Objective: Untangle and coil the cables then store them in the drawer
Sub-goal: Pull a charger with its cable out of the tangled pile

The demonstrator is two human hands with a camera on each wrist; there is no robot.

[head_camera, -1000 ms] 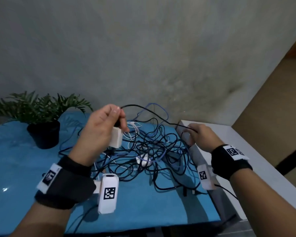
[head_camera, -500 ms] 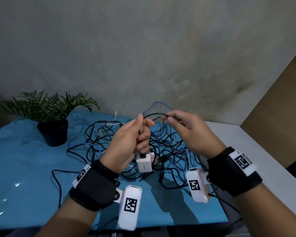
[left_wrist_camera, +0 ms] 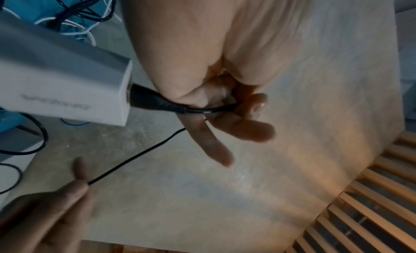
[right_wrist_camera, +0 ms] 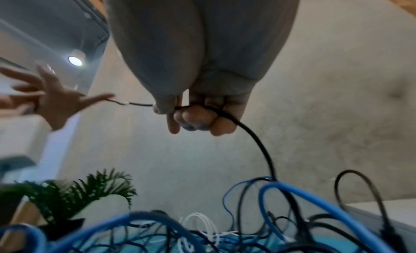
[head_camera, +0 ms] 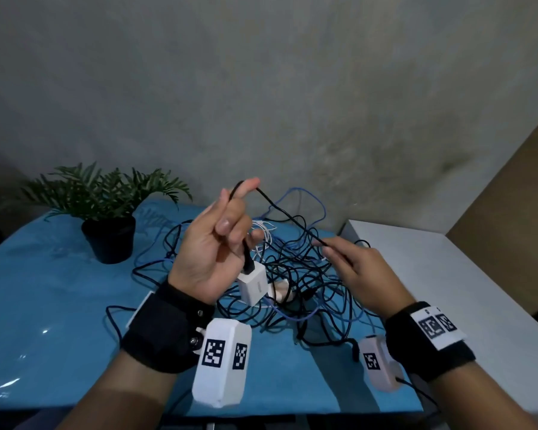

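Note:
My left hand (head_camera: 230, 225) is raised palm-up above the tangle and grips a black cable (head_camera: 288, 217) just above its plug, which sits in a white charger block (head_camera: 253, 285) that hangs below the hand. The cable loops over my left index fingertip and runs taut down to my right hand (head_camera: 328, 248), which pinches it. In the left wrist view the charger block (left_wrist_camera: 63, 89) and the black plug (left_wrist_camera: 153, 101) sit beside my curled fingers (left_wrist_camera: 227, 121). In the right wrist view my fingertips (right_wrist_camera: 195, 121) pinch the black cable (right_wrist_camera: 254, 139). A tangle of black, blue and white cables (head_camera: 298, 290) lies on the blue table cover (head_camera: 44, 290).
A potted plant (head_camera: 109, 218) stands at the back left of the table. A white cabinet top (head_camera: 432, 274) adjoins the table on the right. A grey wall rises close behind. Blue cable loops (right_wrist_camera: 292, 194) lie just under my right hand.
My left hand has risen and turned palm-up, with the cable now looped over its index finger. My right hand has slid right and down along the cable, pulling it taut.

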